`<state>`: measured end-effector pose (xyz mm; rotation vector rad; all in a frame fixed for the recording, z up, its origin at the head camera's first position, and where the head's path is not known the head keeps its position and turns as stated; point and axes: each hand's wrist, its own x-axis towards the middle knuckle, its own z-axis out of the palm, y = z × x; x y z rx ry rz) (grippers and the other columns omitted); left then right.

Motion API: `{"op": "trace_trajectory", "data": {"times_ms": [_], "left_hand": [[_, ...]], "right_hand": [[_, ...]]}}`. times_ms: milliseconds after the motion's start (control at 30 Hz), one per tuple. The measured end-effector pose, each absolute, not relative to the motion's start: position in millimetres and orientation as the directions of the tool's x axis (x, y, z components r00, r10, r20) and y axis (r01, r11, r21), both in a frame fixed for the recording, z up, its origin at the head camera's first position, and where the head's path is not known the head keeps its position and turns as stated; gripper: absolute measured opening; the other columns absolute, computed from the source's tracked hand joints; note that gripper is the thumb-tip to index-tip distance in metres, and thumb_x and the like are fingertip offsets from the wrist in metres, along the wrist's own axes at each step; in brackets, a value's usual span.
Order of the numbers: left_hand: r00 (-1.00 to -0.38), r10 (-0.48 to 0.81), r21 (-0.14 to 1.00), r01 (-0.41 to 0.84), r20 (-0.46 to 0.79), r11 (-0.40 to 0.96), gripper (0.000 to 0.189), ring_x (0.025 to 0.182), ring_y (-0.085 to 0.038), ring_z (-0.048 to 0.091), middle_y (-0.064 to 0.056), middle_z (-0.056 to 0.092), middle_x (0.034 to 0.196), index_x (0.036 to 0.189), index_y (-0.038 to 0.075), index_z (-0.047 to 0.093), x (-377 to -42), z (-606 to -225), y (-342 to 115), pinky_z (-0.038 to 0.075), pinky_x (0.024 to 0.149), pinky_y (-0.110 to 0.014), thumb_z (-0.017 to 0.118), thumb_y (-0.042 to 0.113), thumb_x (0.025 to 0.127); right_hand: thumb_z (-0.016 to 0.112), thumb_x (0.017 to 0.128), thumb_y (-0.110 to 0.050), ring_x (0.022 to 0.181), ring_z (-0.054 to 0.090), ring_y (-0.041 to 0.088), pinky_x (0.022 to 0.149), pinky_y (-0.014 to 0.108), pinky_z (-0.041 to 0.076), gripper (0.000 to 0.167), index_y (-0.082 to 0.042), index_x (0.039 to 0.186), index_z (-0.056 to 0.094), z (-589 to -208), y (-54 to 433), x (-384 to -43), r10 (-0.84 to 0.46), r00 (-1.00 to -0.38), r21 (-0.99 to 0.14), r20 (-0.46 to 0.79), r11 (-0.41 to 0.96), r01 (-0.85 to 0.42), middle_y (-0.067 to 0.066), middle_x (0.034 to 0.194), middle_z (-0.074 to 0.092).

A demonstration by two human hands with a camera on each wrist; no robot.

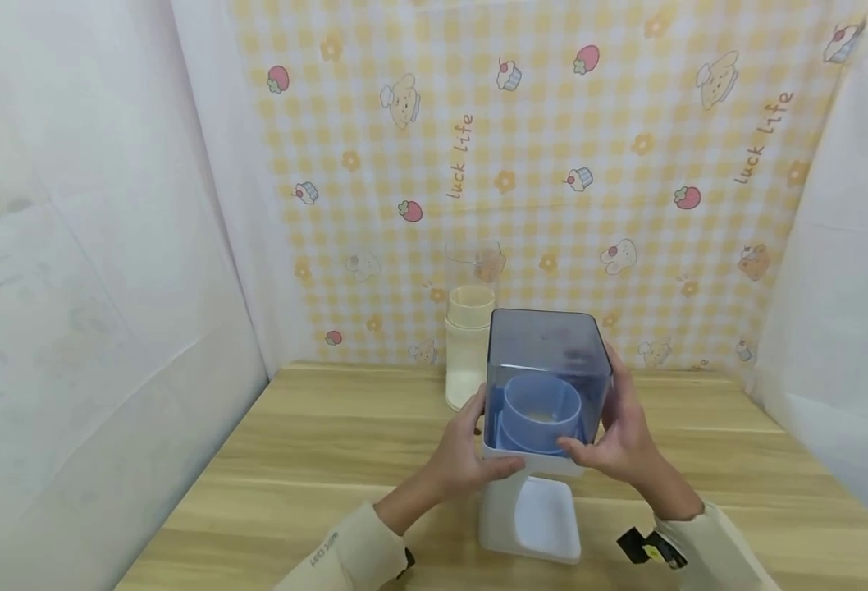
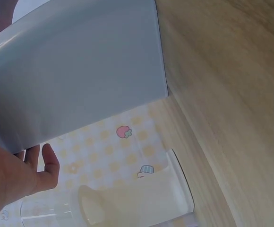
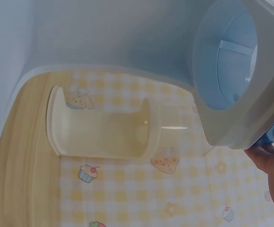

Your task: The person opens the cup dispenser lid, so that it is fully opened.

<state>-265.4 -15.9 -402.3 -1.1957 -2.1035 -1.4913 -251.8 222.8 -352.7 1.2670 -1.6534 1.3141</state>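
Observation:
A white dispenser stand (image 1: 499, 519) stands upright on the table, topped by a see-through blue box (image 1: 550, 338) with a round blue collar (image 1: 541, 410) inside. My left hand (image 1: 463, 451) grips the lower left side of the box, thumb along the white rim in front. On the opposite side, my right hand (image 1: 621, 427) holds the box, with its thumb on the front face and its other fingers partly hidden behind. The right wrist view looks under the head at a round opening (image 3: 229, 54). The stand's broad grey-white side (image 2: 80, 71) fills much of the left wrist view.
Behind the box, near the back cloth, stands a cream dispenser (image 1: 465, 361) with a clear tube (image 1: 472, 263) on top. A yellow checked cloth (image 1: 552, 123) hangs at the back of the wooden table (image 1: 316, 443). White sheets (image 1: 94, 287) hang at both sides.

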Motion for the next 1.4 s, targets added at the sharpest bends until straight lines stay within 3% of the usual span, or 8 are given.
{"op": "trace_trajectory", "data": {"times_ms": [200,400,667,800,967,1133,1233,1400], "left_hand": [[-0.617,0.464,0.653,0.750,0.635,0.104,0.097,0.107,-0.013,0.054,0.003,0.056,0.126,0.153,0.026,0.031,-268.6,-402.9,-16.2,0.052,0.074,-0.031,0.061,0.078,0.077],[-0.625,0.454,0.659,0.745,0.635,0.103,0.101,0.110,-0.014,0.054,-0.002,0.056,0.129,0.153,0.015,0.032,-267.6,-406.4,-16.2,0.053,0.074,-0.028,0.065,0.074,0.078],[-0.607,0.458,0.644,0.759,0.650,0.092,0.093,0.105,-0.013,0.054,0.000,0.057,0.124,0.151,0.024,0.034,-266.4,-403.3,-15.8,0.052,0.072,-0.029,0.063,0.074,0.078],[-0.627,0.457,0.669,0.738,0.631,0.089,0.096,0.108,-0.014,0.054,0.001,0.056,0.128,0.152,0.025,0.032,-264.8,-403.7,-16.6,0.051,0.073,-0.030,0.063,0.075,0.077],[-0.633,0.466,0.680,0.728,0.618,0.086,0.098,0.108,-0.014,0.054,0.001,0.056,0.129,0.154,0.026,0.029,-263.8,-403.2,-17.9,0.052,0.074,-0.031,0.064,0.075,0.077],[-0.614,0.462,0.660,0.747,0.640,0.080,0.099,0.104,-0.013,0.055,0.000,0.057,0.124,0.155,0.024,0.028,-265.3,-404.4,-19.1,0.052,0.072,-0.029,0.065,0.074,0.078],[-0.604,0.461,0.649,0.757,0.650,0.076,0.100,0.106,-0.013,0.055,-0.001,0.057,0.128,0.156,0.022,0.027,-267.0,-405.3,-18.7,0.052,0.071,-0.028,0.065,0.073,0.078],[-0.592,0.473,0.645,0.761,0.652,0.064,0.107,0.111,-0.015,0.055,-0.005,0.055,0.135,0.157,0.013,0.022,-268.5,-405.3,-18.5,0.054,0.073,-0.028,0.065,0.072,0.080]], "right_hand": [[0.083,0.079,-0.042,0.121,0.049,0.023,0.095,0.021,0.044,0.112,0.016,0.146,0.015,-351.4,220.2,-255.0,-0.231,-0.307,-0.294,0.923,0.089,-0.952,0.013,0.145,0.041],[0.077,0.083,-0.023,0.113,0.053,0.023,0.094,0.023,0.044,0.088,0.014,0.145,0.026,-349.5,217.7,-252.7,-0.173,-0.379,-0.374,0.909,0.062,-0.925,0.013,0.132,0.050],[0.080,0.080,-0.017,0.104,0.059,0.020,0.085,0.020,0.051,0.095,0.010,0.150,0.022,-348.2,219.4,-250.5,-0.220,-0.395,-0.397,0.892,0.037,-0.917,0.017,0.127,0.053],[0.081,0.078,-0.017,0.108,0.058,0.019,0.092,0.021,0.047,0.093,0.010,0.149,0.028,-348.6,219.3,-247.0,-0.206,-0.412,-0.402,0.888,0.090,-0.911,0.013,0.130,0.055],[0.079,0.073,0.000,0.107,0.059,0.011,0.085,0.020,0.050,0.098,-0.003,0.155,0.026,-339.4,221.7,-233.3,-0.205,-0.546,-0.509,0.812,0.206,-0.835,0.007,0.131,0.056],[0.071,0.072,0.019,0.101,0.065,0.012,0.072,0.024,0.057,0.101,-0.011,0.157,0.024,-325.8,221.1,-222.7,-0.195,-0.671,-0.651,0.716,0.162,-0.742,0.011,0.126,0.057],[0.070,0.071,0.020,0.101,0.065,0.014,0.073,0.023,0.056,0.100,-0.009,0.156,0.027,-321.4,220.9,-222.1,-0.160,-0.655,-0.647,0.738,0.109,-0.755,0.010,0.124,0.058],[0.073,0.072,0.017,0.108,0.064,0.018,0.081,0.021,0.055,0.094,-0.002,0.153,0.029,-313.7,224.4,-222.5,-0.102,-0.550,-0.554,0.829,-0.020,-0.832,0.011,0.126,0.059]]}}
